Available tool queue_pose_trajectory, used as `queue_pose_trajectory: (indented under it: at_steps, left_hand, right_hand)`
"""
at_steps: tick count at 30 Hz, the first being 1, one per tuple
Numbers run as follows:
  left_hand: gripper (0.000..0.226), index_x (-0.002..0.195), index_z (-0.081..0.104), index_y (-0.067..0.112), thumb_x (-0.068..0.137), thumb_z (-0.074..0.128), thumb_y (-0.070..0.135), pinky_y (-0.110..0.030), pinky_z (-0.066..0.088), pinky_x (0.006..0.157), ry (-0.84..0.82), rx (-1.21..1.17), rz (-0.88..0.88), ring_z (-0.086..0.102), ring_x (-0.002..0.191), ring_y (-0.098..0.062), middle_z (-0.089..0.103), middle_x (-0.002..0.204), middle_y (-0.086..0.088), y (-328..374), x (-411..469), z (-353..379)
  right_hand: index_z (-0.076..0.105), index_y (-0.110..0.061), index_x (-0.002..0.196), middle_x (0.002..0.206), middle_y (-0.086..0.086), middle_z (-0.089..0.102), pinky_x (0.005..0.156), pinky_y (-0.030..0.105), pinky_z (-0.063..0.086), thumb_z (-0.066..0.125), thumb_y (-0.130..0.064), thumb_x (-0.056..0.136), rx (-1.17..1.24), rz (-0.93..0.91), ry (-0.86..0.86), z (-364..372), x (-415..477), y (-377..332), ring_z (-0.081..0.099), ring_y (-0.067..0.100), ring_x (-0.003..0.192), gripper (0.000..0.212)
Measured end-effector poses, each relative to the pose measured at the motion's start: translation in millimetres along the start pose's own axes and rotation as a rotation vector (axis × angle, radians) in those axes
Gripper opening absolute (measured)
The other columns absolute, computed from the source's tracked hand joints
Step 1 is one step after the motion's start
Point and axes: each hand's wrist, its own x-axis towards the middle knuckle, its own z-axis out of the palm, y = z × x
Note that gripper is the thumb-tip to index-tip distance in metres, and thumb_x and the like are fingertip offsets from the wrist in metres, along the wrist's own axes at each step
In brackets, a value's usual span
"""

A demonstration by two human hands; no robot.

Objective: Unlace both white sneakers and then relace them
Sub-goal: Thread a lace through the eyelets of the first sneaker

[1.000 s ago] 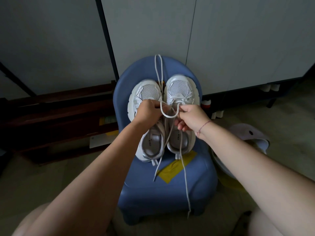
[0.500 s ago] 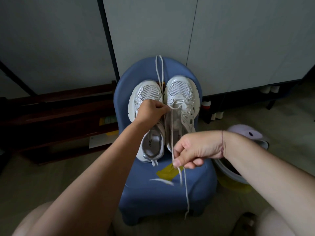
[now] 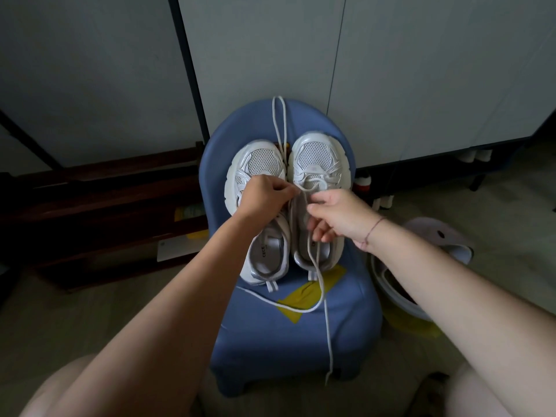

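Blue moulded plastic chair [image 3: 288,335] stands straight ahead of the person, its back against a pale wall panel. A patch of yellow tape [image 3: 301,299] is on the seat.

Two white mesh sneakers lie side by side on the seat, touching, toes away and heels toward the person. Their long axes run straight out from the body. The left-side white sneaker [image 3: 258,161] shows no lace across its front. A loose pale lace [image 3: 278,115] runs up between the toes and over the chair back.

Both hands are over the sneakers, close together but not touching. The left hand [image 3: 264,200] reaches across and pinches the white shoelace [image 3: 326,326] at the inner edge of the right-side white sneaker [image 3: 316,155]. The right hand [image 3: 340,218] is curled over that shoe's tongue. A strand comes out below its fingers, but whether they grip it cannot be told.

The shoelace sits only in the eyelets nearest the toe. Two tails trail toward the person, one looped on the seat and one hanging off the front edge.

Judgement: the next crossing lies toward the heel, just under the right hand, which is the nearer one.
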Motion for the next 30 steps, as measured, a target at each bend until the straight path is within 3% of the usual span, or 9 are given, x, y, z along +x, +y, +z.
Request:
queue_pose_trajectory:
  at_steps: [4, 8, 10, 14, 17, 20, 25, 28, 30]
  left_hand:
    - [0.008, 0.085, 0.077, 0.015, 0.086, 0.072, 0.021, -0.025, 0.042, 0.061, -0.004, -0.023, -0.007, 0.052, 0.065, -0.015, 0.070, 0.076, -0.015, 1, -1, 0]
    - [0.012, 0.090, 0.078, 0.010, 0.086, 0.072, 0.020, -0.022, 0.044, 0.063, -0.001, -0.021, -0.005, 0.051, 0.059, -0.005, 0.065, 0.069, -0.001, 1, -1, -1]
    - [0.013, 0.092, 0.078, 0.009, 0.086, 0.072, 0.019, -0.021, 0.045, 0.063, -0.003, -0.030, -0.003, 0.051, 0.058, -0.002, 0.065, 0.070, 0.001, 1, -1, -1]
    - [0.012, 0.091, 0.078, 0.010, 0.086, 0.072, 0.020, -0.028, 0.050, 0.067, -0.015, -0.031, -0.012, 0.055, 0.064, -0.010, 0.069, 0.075, -0.006, 1, 0, -1]
    - [0.012, 0.090, 0.078, 0.012, 0.086, 0.072, 0.022, -0.028, 0.048, 0.065, -0.014, -0.018, -0.017, 0.055, 0.065, -0.012, 0.071, 0.077, -0.010, 1, 0, -1]
    - [0.013, 0.090, 0.078, 0.013, 0.086, 0.072, 0.023, -0.023, 0.044, 0.060, -0.006, -0.017, -0.019, 0.050, 0.057, -0.005, 0.063, 0.064, 0.004, 0, 1, 0]
    - [0.011, 0.089, 0.078, 0.012, 0.085, 0.072, 0.021, -0.018, 0.043, 0.061, 0.008, -0.032, -0.005, 0.050, 0.052, 0.004, 0.061, 0.061, 0.008, -2, 1, 1]
    - [0.011, 0.088, 0.078, 0.011, 0.085, 0.072, 0.019, -0.011, 0.038, 0.053, 0.007, -0.025, 0.006, 0.048, 0.047, 0.006, 0.059, 0.058, 0.011, -2, 1, 2]
    - [0.011, 0.088, 0.078, 0.011, 0.085, 0.072, 0.019, -0.013, 0.041, 0.057, 0.004, -0.027, 0.005, 0.050, 0.053, 0.003, 0.060, 0.059, 0.011, -2, 0, 2]
  right_hand:
    - [0.056, -0.002, 0.100, 0.057, 0.011, 0.058, 0.032, 0.018, 0.040, 0.043, -0.005, 0.096, -0.025, -0.029, 0.099, 13, 13, 2, 0.053, 0.013, 0.033, 0.014]
    - [0.057, -0.009, 0.075, 0.054, 0.005, 0.052, 0.031, 0.013, 0.029, 0.052, -0.011, 0.095, 0.094, 0.040, 0.131, 13, 17, 3, 0.041, 0.004, 0.028, 0.021]
    - [0.053, -0.009, 0.070, 0.050, 0.002, 0.050, 0.031, 0.012, 0.027, 0.055, -0.011, 0.094, 0.177, 0.086, 0.056, 12, 11, -1, 0.037, 0.003, 0.029, 0.024]
    - [0.060, -0.008, 0.078, 0.055, -0.002, 0.053, 0.039, 0.013, 0.033, 0.058, -0.013, 0.092, 0.058, 0.148, -0.317, 8, -21, -11, 0.043, 0.002, 0.040, 0.014]
    - [0.068, -0.011, 0.081, 0.060, -0.005, 0.057, 0.051, 0.014, 0.037, 0.062, -0.017, 0.087, -0.008, 0.110, -0.452, 4, -43, -16, 0.046, 0.003, 0.052, 0.011]
    - [0.070, -0.010, 0.078, 0.063, -0.001, 0.060, 0.050, 0.010, 0.043, 0.066, -0.020, 0.075, 0.103, 0.147, -0.589, -8, -59, -25, 0.050, 0.003, 0.050, 0.011]
    - [0.074, -0.011, 0.076, 0.062, 0.002, 0.063, 0.047, 0.012, 0.046, 0.068, -0.013, 0.075, 0.168, 0.198, -0.826, -22, -70, -28, 0.055, 0.004, 0.046, 0.006]
    - [0.071, -0.005, 0.091, 0.068, 0.001, 0.066, 0.053, 0.014, 0.048, 0.065, -0.011, 0.085, -0.081, 0.198, -0.858, -21, -66, -19, 0.059, 0.006, 0.054, 0.010]
    - [0.067, 0.002, 0.101, 0.072, 0.003, 0.066, 0.056, 0.016, 0.047, 0.065, -0.013, 0.087, -0.439, 0.170, -0.708, -18, -56, -3, 0.060, 0.008, 0.059, 0.021]
